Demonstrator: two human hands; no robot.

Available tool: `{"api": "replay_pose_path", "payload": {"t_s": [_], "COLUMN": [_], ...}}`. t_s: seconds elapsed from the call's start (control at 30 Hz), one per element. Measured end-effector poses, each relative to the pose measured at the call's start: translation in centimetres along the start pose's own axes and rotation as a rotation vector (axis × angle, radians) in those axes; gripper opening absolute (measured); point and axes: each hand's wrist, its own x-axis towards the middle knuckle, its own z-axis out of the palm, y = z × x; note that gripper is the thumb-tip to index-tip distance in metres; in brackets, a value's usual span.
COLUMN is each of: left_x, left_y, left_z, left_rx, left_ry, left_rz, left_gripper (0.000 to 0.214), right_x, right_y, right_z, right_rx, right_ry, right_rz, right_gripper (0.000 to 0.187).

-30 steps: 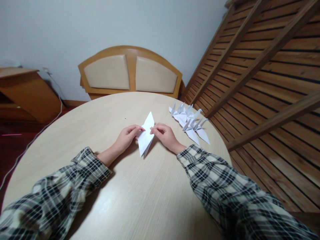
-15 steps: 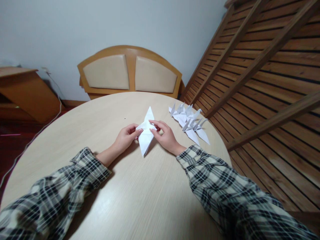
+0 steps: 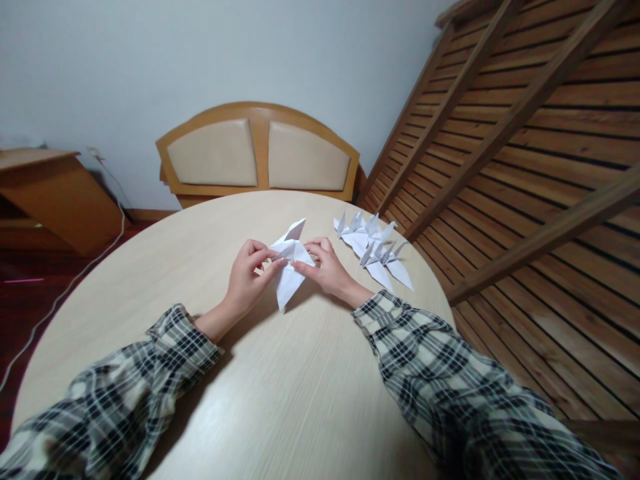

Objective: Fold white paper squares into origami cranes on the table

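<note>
A white folded paper piece (image 3: 290, 263) with long points sits a little above the round pale wooden table (image 3: 280, 387), held between both hands. My left hand (image 3: 247, 277) pinches its left side with curled fingers. My right hand (image 3: 327, 267) grips its right side, fingers closed on a flap. Both arms wear plaid sleeves.
Several finished white paper cranes (image 3: 373, 250) lie in a cluster at the table's right rim. A wooden chair with beige padding (image 3: 260, 153) stands behind the table. A slatted wooden frame (image 3: 525, 133) leans at the right. A low wooden cabinet (image 3: 45, 193) and a cable are at the left.
The paper piece has been lifted and tilted, its top point folding down and outward. Both hands shifted their grip from the middle edges to the upper flaps.
</note>
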Motion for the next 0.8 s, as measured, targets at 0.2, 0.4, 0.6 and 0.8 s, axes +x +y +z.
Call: {"api": "replay_pose_path", "payload": {"t_s": [0.2, 0.4, 0.6, 0.8], "left_x": [0.1, 0.4, 0.7, 1.1], "left_y": [0.6, 1.3, 2.3, 2.0], "left_z": [-0.5, -0.4, 0.0, 0.6], "left_rx": [0.267, 0.092, -0.091, -0.085], "left_ry": [0.022, -0.239, -0.258, -0.166], "left_rz": [0.277, 0.285, -0.046, -0.120], "left_gripper": [0.003, 0.009, 0.017, 0.015], "right_x": [-0.3, -0.9, -1.5, -1.2], "right_y": [-1.5, -3.1, -3.4, -3.1], "right_z": [-1.0, -1.5, -1.4, -0.6], "right_rx": [-0.058, 0.017, 0.165, 0.604], "right_ry": [0.124, 0.081, 0.119, -0.062], "right_rz": [-0.211, -0.294, -0.110, 0.256], "right_gripper": [0.015, 0.001, 0.012, 0.043]}}
